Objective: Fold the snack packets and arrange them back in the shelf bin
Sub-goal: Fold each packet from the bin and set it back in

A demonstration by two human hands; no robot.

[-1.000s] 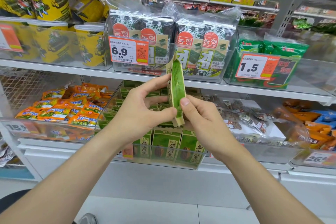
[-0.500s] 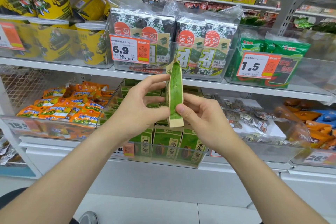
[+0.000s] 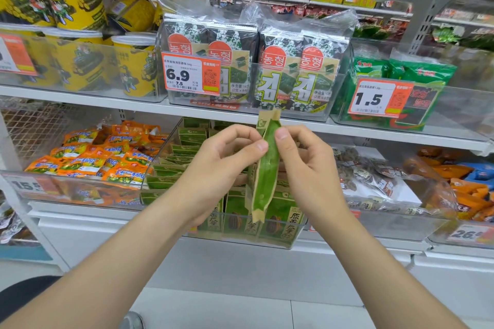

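Green with kraft-paper edges, the snack packet (image 3: 264, 168) is up in the air in front of the shelves, standing upright and edge-on to the camera, so it looks pretty narrow. Both hands are on it: the left hand (image 3: 222, 163) pinches its upper half from one side with the thumb, and the right hand (image 3: 307, 168) does the same from the other side, thumbs nearly facing each other across the packet. It's not in the shelf bin (image 3: 230, 240) yet; the lower end hangs in front of the bin's clear front wall, where matching green packets (image 3: 187, 139) are lined up in rows. Orange packets (image 3: 101, 157) sit in the bin to the left, and seaweed packs (image 3: 280, 72) on the shelf above. My read is that we're in the folding step, with the sides being pressed in to flatten it. Can't tell how crisp the crease is from this angle. Next move probably calls for firming up the fold along its length, then lowering it into a gap in the rows without knocking the standing ones over. It's crinkly stuff, so it may want to spring back open.
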